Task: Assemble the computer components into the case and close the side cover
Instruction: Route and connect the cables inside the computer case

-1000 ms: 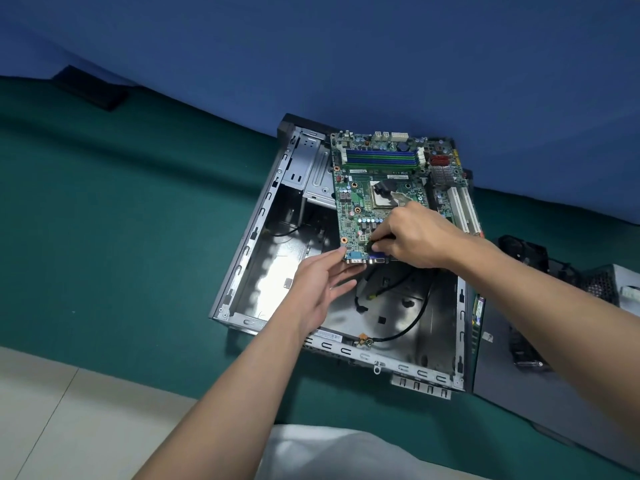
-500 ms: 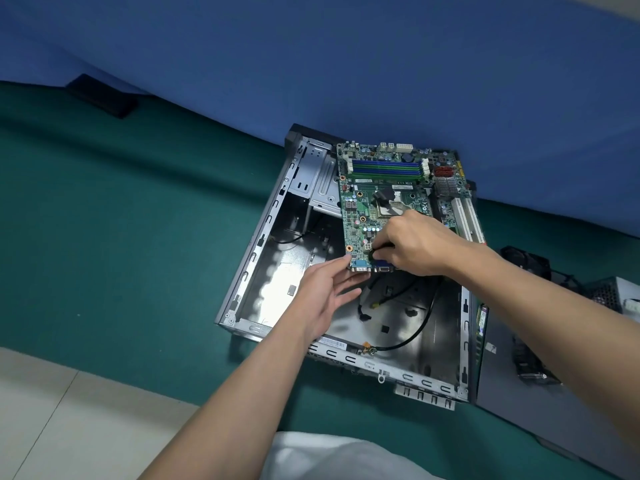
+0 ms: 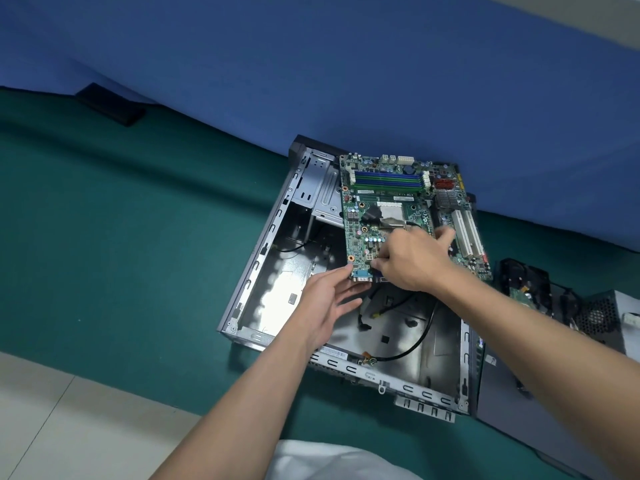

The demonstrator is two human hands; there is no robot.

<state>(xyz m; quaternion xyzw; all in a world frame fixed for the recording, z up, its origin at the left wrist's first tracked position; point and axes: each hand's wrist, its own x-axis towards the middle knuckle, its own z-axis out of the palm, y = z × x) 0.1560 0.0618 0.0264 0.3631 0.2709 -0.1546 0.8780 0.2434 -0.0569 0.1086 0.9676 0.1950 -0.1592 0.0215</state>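
On the green mat (image 3: 121,237), with a blue cloth (image 3: 346,81) as backdrop from 9 to 3 o'clock and pale tiles (image 3: 52,427) at 7 o'clock, an open case (image 3: 332,362) lies flat just right of centre. A black box (image 3: 110,103) sits at 10 o'clock where mat meets cloth.

Case contents: a bare metal floor, a silver bay (image 3: 320,181) at its 11 o'clock corner, and a loose black cable (image 3: 394,357) near its 6 o'clock rim. A grey panel (image 3: 512,431) lies flat just beside the case at 4 o'clock. At 3 o'clock are a dark drive (image 3: 523,282) and a perforated power supply (image 3: 606,317).

The board (image 3: 391,188) is held tilted above the case's far half. It is green, with blue memory slots, white expansion slots and a central socket.

The left hand (image 3: 329,303) has straight, slightly spread fingers (image 3: 349,292) touching the board's 7 o'clock corner. The right hand (image 3: 412,261) grips the board's near edge, fingers curled over the top.
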